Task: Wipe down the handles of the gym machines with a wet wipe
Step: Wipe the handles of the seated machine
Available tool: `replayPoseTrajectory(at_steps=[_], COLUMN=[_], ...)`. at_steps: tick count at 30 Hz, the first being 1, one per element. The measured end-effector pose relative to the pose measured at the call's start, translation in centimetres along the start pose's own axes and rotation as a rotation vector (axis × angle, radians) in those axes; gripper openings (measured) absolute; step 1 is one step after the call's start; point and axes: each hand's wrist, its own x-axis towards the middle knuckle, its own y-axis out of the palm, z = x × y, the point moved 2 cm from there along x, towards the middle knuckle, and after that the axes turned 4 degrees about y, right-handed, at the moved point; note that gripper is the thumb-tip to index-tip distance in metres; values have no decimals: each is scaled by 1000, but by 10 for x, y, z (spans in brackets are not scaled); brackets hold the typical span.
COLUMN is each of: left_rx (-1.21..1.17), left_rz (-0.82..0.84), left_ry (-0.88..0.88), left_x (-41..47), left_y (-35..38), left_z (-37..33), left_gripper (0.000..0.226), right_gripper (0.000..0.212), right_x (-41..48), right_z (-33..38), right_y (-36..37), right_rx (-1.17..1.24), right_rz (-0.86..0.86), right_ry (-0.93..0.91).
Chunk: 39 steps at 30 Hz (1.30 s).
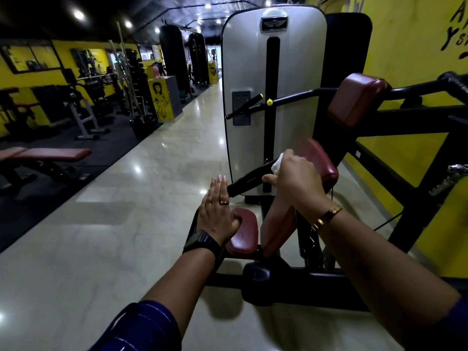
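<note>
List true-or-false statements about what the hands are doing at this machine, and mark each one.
1. The right hand holds a white wipe against the lower black handle. True.
2. The left hand is wrapped around that same handle. False: its fingers are straight, and it rests against a small red pad.
3. A hand is wiping the upper handle beside the yellow knob. False: no hand touches it.
4. The left wrist wears a black watch. True.
</note>
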Motion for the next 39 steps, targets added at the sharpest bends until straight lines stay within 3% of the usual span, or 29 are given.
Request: replayPoseTrajectory(at_steps=[2,6,11,15,18,21,25,28,31,34,37,39], left_rx=[-3,-15,-2,5,-1,14,50,6,-12,-13,21,42], left_rz=[5,21,13,16,32,32,8,-12,-6,1,-13,-17], left_ry=[1,-16,-22,-25,-6,8,27,4,-18,2,25,40], left_x=[0,0,-1,0,0,1,0,0,2,1,2,2], left_y=[0,-1,-2,-1,-3,-4,-3,-4,-3,-1,-1,-2], left_z=[1,-1,-1,-1,-3,-1,-1,-2,-2,0,2,1], left_gripper=[106,102,102,103,105,90,84,91,94,93,86,86], right_gripper=[53,50,45,40,46,59,67,73,63,67,67,65], right_x=[5,16,13,6,-4,-23,-34,-15,-10,-29,-43,-33], right_z=[0,-3,-2,5,20,39,38,29,26,27,43,43], right_y=[1,4,16,25,36,55,60,49,39,55,66,62], right_rx=[44,102,-48,-308,-401,-384,-408,-514,-588,-593,-533,-541], right_rz=[33,89,60,-49,11,98,118,-50,-141,-55,65,90], right_ry=[15,-37,-204,-384,-491,-629,-549,-416,-271,-297,-527,-551])
